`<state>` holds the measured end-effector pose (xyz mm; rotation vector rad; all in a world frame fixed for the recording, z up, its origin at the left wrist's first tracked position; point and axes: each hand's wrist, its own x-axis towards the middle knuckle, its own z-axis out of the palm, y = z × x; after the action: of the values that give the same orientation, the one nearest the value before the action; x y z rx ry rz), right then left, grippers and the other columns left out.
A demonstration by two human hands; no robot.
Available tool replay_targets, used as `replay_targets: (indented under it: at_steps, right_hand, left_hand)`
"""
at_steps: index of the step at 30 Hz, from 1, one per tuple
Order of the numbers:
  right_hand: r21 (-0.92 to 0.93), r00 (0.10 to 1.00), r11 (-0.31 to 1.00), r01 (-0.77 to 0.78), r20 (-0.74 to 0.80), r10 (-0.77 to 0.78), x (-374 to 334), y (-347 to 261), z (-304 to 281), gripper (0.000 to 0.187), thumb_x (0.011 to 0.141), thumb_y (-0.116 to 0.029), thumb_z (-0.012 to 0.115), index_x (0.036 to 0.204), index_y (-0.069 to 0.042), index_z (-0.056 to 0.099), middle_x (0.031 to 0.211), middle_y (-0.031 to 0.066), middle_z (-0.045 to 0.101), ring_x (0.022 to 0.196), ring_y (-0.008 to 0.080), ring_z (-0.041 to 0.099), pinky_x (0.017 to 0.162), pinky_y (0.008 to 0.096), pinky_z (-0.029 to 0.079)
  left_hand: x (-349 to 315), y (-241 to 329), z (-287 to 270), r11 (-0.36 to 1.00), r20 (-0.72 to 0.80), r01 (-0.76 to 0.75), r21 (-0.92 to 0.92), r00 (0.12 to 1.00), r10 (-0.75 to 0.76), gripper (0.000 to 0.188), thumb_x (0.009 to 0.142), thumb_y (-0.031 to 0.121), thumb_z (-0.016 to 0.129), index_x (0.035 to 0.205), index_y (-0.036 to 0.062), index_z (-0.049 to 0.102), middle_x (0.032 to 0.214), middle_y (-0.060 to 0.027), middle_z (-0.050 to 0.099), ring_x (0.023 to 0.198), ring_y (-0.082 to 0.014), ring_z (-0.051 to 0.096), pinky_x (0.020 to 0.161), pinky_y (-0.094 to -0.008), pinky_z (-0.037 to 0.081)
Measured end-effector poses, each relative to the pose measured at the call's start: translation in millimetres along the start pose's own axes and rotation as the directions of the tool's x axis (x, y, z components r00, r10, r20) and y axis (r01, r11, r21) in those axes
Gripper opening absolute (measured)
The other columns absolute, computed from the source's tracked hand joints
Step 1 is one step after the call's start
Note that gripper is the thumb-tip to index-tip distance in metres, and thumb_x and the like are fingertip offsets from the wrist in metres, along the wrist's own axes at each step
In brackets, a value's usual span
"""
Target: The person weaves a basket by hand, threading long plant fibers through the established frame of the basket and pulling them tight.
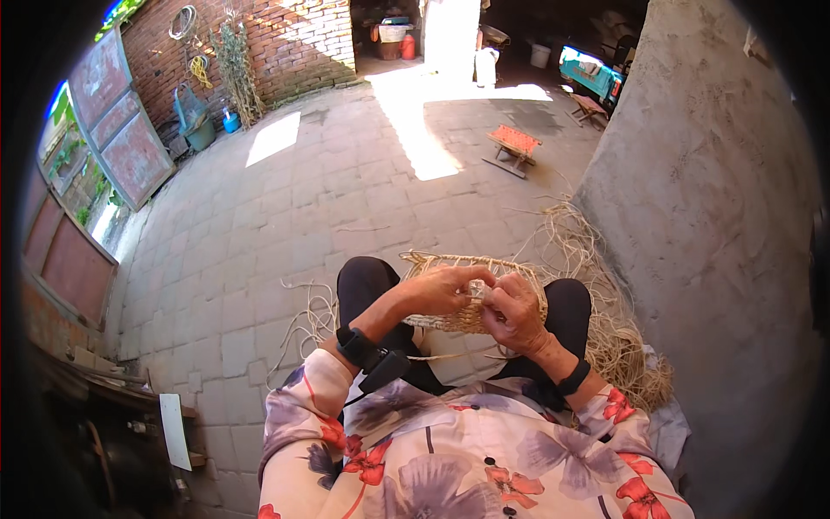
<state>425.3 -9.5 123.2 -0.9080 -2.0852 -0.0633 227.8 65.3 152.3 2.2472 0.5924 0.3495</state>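
Note:
A woven basket (445, 321) of pale straw-coloured cord rests between my knees, its open rim partly behind my hands. My left hand (439, 291) reaches over the basket from the left, thumb and fingers closed in a pinch. Close against it, my right hand (516, 317) is closed too, with its fingers bent at the basket's right side. A small pale bit shows between the fingertips, too small to name. Loose cord ends (313, 313) stick out beside my left knee. The hands cover part of the weave.
A tangled heap of straw cord (627, 368) lies by my right leg, along a rough grey wall (700, 164). Ahead on the paving stand a folding stool (515, 141) with an orange seat and a turquoise vehicle (591, 73). At left are a metal gate (121, 121) and a dark bench (95, 432).

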Motion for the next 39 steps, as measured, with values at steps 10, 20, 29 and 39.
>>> replay_targets:
  at_steps: [10, 20, 29, 39]
  right_hand:
    - [-0.138, 0.999, 0.99, 0.041, 0.022, -0.038, -3.7, -4.9, -2.0, 0.018, 0.065, -0.003, 0.069, 0.077, -0.008, 0.057, 0.078, 0.0076, 0.052, 0.075, 0.0266, 0.053, 0.071, 0.0393, 0.041]
    - [-0.162, 0.984, 0.978, 0.133, 0.14, -0.11, 19.6, -12.7, -0.5, 0.012, 0.073, -0.009, 0.069, 0.081, -0.008, 0.06, 0.079, 0.0058, 0.057, 0.078, 0.0239, 0.058, 0.073, 0.0387, 0.045]
    - [-0.427, 0.908, 0.848, 0.314, 0.396, -0.136, 27.3, -31.9, 3.6, 0.01, 0.073, -0.014, 0.062, 0.08, -0.007, 0.061, 0.078, 0.0053, 0.058, 0.081, 0.0203, 0.06, 0.079, 0.0382, 0.048]
    - [-0.434, 0.835, 0.813, 0.389, 0.539, -0.111, 43.5, -37.7, 3.4, 0.008, 0.077, -0.013, 0.061, 0.079, -0.006, 0.064, 0.081, 0.0096, 0.064, 0.08, 0.023, 0.064, 0.07, 0.0384, 0.05]
  left_hand:
    - [28.9, -18.1, -15.0, 0.994, 0.286, 0.087, -0.066, 0.956, -0.065, 0.054, 0.081, 0.013, 0.06, 0.134, 0.0163, 0.052, 0.081, -0.0026, 0.061, 0.072, -0.0132, 0.055, 0.065, -0.0299, 0.046]
    - [33.3, -5.3, -13.0, 0.88, 0.26, 0.327, -0.344, 0.934, -0.245, 0.051, 0.082, 0.009, 0.053, 0.132, 0.0092, 0.056, 0.07, -0.0013, 0.055, 0.056, -0.0096, 0.045, 0.049, -0.0261, 0.037]
    - [23.5, -13.0, -4.2, 0.829, 0.228, 0.326, -0.453, 0.942, -0.246, 0.044, 0.087, 0.007, 0.049, 0.13, 0.0102, 0.058, 0.075, 0.0054, 0.051, 0.059, -0.0043, 0.041, 0.049, -0.0216, 0.03]
    - [19.3, -44.5, -1.5, 0.757, 0.242, 0.282, -0.589, 0.956, -0.168, 0.04, 0.091, 0.007, 0.048, 0.129, 0.0078, 0.058, 0.107, -0.002, 0.062, 0.089, -0.0067, 0.055, 0.068, -0.0203, 0.045]
